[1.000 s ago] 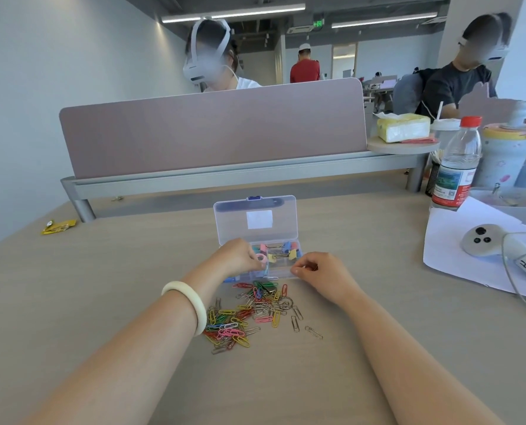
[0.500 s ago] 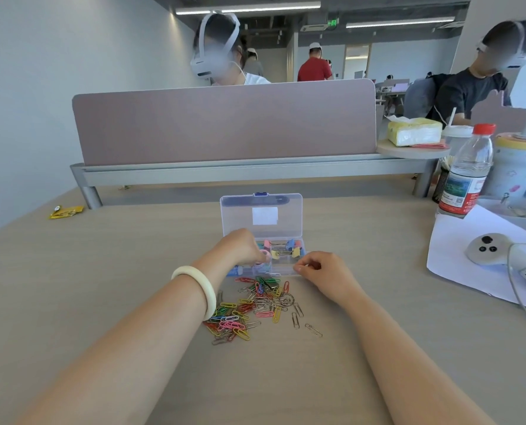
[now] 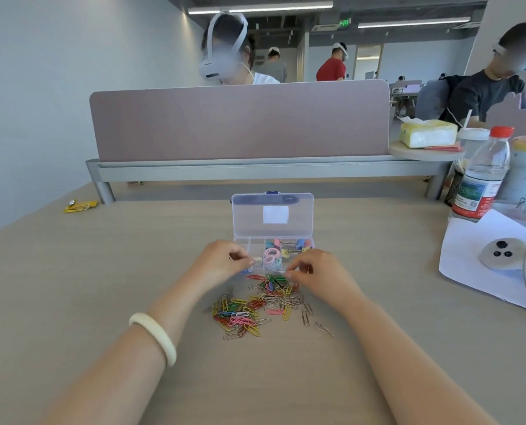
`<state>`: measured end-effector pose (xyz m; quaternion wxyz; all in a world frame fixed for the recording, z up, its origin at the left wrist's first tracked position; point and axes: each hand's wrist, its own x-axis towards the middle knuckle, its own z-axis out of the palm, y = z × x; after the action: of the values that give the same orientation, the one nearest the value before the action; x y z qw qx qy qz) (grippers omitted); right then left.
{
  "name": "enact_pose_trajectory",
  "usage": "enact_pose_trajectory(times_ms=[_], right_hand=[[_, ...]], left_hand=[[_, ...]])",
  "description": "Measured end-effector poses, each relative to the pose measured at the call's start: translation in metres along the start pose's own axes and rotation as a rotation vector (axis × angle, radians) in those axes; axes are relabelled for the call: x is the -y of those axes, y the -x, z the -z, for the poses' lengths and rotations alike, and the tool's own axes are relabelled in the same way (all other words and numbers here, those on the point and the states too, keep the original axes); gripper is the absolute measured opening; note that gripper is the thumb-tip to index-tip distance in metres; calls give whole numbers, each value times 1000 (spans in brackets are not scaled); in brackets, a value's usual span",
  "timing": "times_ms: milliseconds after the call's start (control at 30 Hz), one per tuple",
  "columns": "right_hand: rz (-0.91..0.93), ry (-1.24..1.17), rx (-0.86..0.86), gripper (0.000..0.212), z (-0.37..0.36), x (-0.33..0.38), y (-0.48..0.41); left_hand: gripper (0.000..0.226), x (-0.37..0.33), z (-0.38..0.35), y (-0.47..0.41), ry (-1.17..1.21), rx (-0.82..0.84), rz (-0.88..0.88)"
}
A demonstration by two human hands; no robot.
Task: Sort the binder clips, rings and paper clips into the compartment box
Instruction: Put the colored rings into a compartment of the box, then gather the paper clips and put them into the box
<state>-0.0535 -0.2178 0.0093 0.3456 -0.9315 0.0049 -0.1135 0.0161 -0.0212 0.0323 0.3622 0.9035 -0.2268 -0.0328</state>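
Note:
A clear compartment box (image 3: 307,240) stands mid-table with its lid (image 3: 272,216) raised. Pastel rings (image 3: 271,259) fill a middle compartment and coloured binder clips (image 3: 297,246) lie in the right one. A pile of coloured paper clips (image 3: 255,305) is spread on the table just in front of the box. My left hand (image 3: 222,260) is at the box's left end with its fingertips pinched; whether they hold anything is unclear. My right hand (image 3: 314,271) hovers at the box's front right edge above the pile, fingers curled, their contents hidden.
A white sheet (image 3: 470,256) with a grey controller (image 3: 501,253) and cable lies at the right. A water bottle (image 3: 482,176) and cups stand behind it. A yellow wrapper (image 3: 80,206) lies far left. A pink divider (image 3: 240,121) closes off the back; people sit beyond it.
My left hand has pulled back from over the ring compartment to the box's left end, uncovering the rings. My right hand has shifted slightly toward the pile.

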Motion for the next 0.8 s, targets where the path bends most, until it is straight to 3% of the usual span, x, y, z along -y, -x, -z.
enact_pose_trajectory(times_ms=[167,333,500,633,800], right_hand=[[24,243,83,29,-10,11,5],[54,176,82,9,-13,8,2],[14,254,218,20,0,6,-1],[-68,282,50,22,-2,9,-1],[-22,474,9,25,-18,19,-1]], left_hand=[[3,15,-11,19,-14,-70,-87],[7,25,-14,23,-75,-77,-123],[6,28,-11,25,-54,-92,-124],[9,26,-12,25,-72,-95,-129],[11,22,-15,27,-100,-91,-140]])
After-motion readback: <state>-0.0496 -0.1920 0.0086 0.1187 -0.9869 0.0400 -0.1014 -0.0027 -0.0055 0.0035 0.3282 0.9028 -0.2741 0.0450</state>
